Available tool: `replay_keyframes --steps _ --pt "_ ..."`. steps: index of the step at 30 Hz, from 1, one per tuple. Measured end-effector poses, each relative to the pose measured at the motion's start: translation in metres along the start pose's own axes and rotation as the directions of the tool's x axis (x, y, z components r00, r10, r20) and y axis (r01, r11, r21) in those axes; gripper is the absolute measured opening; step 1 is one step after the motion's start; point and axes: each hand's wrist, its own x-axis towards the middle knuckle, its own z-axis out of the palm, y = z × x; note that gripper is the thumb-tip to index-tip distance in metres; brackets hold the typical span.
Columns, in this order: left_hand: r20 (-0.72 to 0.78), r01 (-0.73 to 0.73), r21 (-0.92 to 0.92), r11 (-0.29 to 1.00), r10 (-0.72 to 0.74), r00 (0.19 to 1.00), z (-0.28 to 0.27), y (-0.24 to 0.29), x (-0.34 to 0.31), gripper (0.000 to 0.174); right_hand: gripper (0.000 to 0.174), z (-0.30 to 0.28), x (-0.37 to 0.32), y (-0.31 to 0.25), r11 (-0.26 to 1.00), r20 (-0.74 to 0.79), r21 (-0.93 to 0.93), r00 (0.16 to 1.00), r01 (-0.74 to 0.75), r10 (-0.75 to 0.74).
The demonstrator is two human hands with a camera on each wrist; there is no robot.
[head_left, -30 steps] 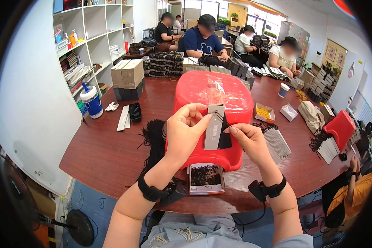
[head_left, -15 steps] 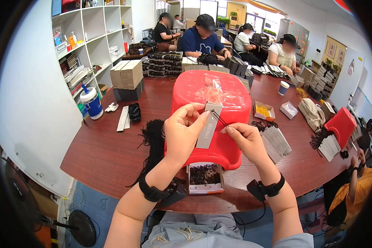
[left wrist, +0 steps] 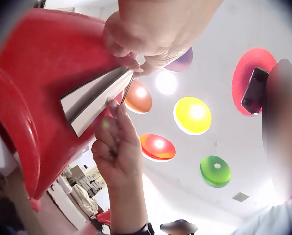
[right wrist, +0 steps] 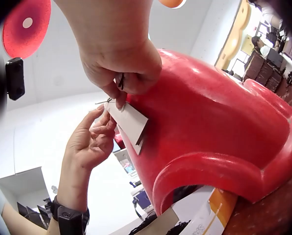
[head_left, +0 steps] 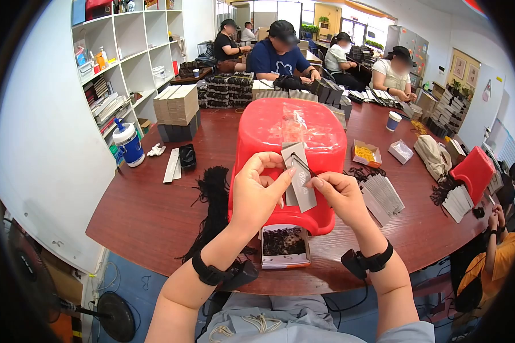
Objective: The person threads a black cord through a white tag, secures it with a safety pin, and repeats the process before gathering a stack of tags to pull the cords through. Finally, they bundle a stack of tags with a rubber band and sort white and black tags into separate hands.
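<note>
A long grey hang tag [head_left: 304, 197] with pale "ORIGINALS" lettering is tilted in front of an upturned red plastic stool [head_left: 257, 128]. My left hand [head_left: 258, 188] pinches the tag near its upper end between thumb and fingers. Through the hole at its top runs a thin black cord [head_left: 304, 164], which my right hand [head_left: 342, 194] pinches between thumb and forefinger. Two panels of the tag [left wrist: 97, 100] spread apart at the lower end in the left wrist view. In the right wrist view, the right fingertips [right wrist: 120, 100] are close to the tag's top.
Below the stool is a small box [head_left: 284, 263] of black pieces. A black cord bundle [head_left: 212, 200] lies left, fanned tags [head_left: 382, 197] right. Farther right are a box of yellow bands [head_left: 365, 153] and a paper cup [head_left: 393, 121]. Several people sit at the back.
The tag's lower end has swung left, then back right, and a second grey panel shows beside it. The black piece seen behind it at first is out of sight. Both hands keep their holds.
</note>
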Motion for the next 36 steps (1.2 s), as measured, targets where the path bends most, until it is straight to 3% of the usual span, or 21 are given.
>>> replay_keyframes --steps 6,11,13,15,18,19,21,22,24,26,31,33,36 --pt "0.097 0.114 -0.090 0.989 -0.105 0.990 0.005 -0.002 -0.004 0.024 0.023 -0.001 -0.003 -0.007 0.994 0.003 0.088 0.998 -0.059 0.059" --pt "0.203 0.086 -0.238 0.968 -0.037 0.978 0.003 -0.013 -0.007 0.022 0.025 -0.005 -0.001 -0.004 0.963 0.029 0.248 0.994 -0.106 0.102" --pt "0.258 0.078 -0.243 0.967 -0.013 0.966 -0.007 -0.014 -0.007 0.023 0.024 -0.001 0.001 -0.005 0.931 -0.041 0.343 0.988 -0.124 0.147" --pt "0.316 0.069 -0.247 0.967 0.013 0.949 -0.016 -0.017 -0.006 0.025 0.023 -0.004 0.002 -0.006 0.948 -0.007 0.280 0.987 -0.150 0.158" --pt "0.350 -0.316 0.042 0.948 0.282 0.893 -0.028 -0.023 -0.004 0.030 0.021 -0.002 0.004 -0.002 0.986 -0.029 0.157 0.997 -0.060 0.065" --pt "0.349 -0.316 0.042 0.948 0.282 0.894 -0.031 -0.020 -0.005 0.030 0.020 -0.003 0.004 -0.001 0.987 -0.022 0.144 0.997 -0.075 0.079" --pt "0.436 -0.486 0.330 0.809 0.326 0.839 -0.034 -0.007 -0.008 0.027 0.020 -0.003 0.005 -0.003 0.988 -0.015 0.131 0.996 -0.088 0.091" --pt "0.464 -0.539 0.384 0.750 0.348 0.815 -0.033 -0.003 -0.008 0.027 0.019 -0.003 0.005 -0.004 0.990 -0.025 0.109 0.996 -0.086 0.090" --pt "0.518 -0.542 0.407 0.735 0.304 0.800 -0.033 0.000 -0.012 0.028 0.019 -0.001 0.004 -0.005 0.993 -0.035 0.087 0.995 -0.085 0.088" --pt "0.568 -0.485 0.479 0.732 0.163 0.807 -0.032 -0.001 -0.019 0.028 0.019 0.000 0.003 -0.004 0.989 -0.082 -0.131 0.994 0.064 -0.075" --pt "0.517 -0.339 0.455 0.823 0.065 0.854 -0.038 -0.003 -0.032 0.026 0.018 0.015 0.010 -0.027 0.992 -0.035 -0.052 0.993 0.112 -0.114" --pt "0.533 -0.336 0.462 0.821 0.045 0.845 -0.039 -0.001 -0.035 0.025 0.016 0.018 0.019 -0.028 1.000 0.043 0.014 0.999 -0.019 0.019" --pt "0.508 -0.285 0.451 0.846 0.020 0.861 -0.041 0.003 -0.039 0.025 0.014 0.020 0.022 -0.033 1.000 0.073 -0.020 0.997 0.011 -0.009"
